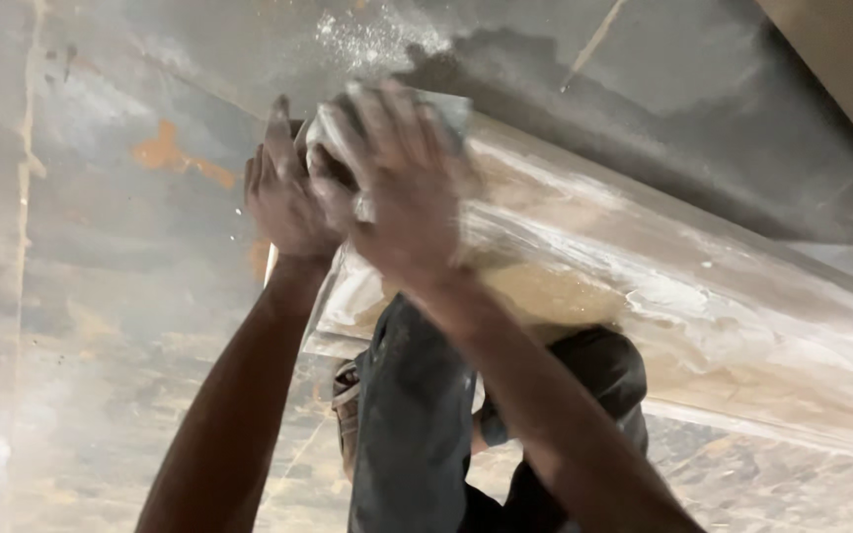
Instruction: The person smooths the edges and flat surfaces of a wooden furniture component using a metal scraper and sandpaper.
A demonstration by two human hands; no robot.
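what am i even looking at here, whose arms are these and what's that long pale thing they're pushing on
There is one picture, taken by a camera worn on a person's head. Here it seems to be tilted upward, so you see their own two bare arms reaching up from the bottom of the frame; no machine is involved.

The left hand and the right hand are pressed close together at the end of a long pale moulding, a curved strip smeared with white plaster or dust that runs off to the right. Between the fingers there seems to be a small white pad or block, but motion blur makes it hard to tell what it is.

Behind is a grey patchy surface with orange stains. White dust floats above the hands. Below the arms is another person in dark clothing.
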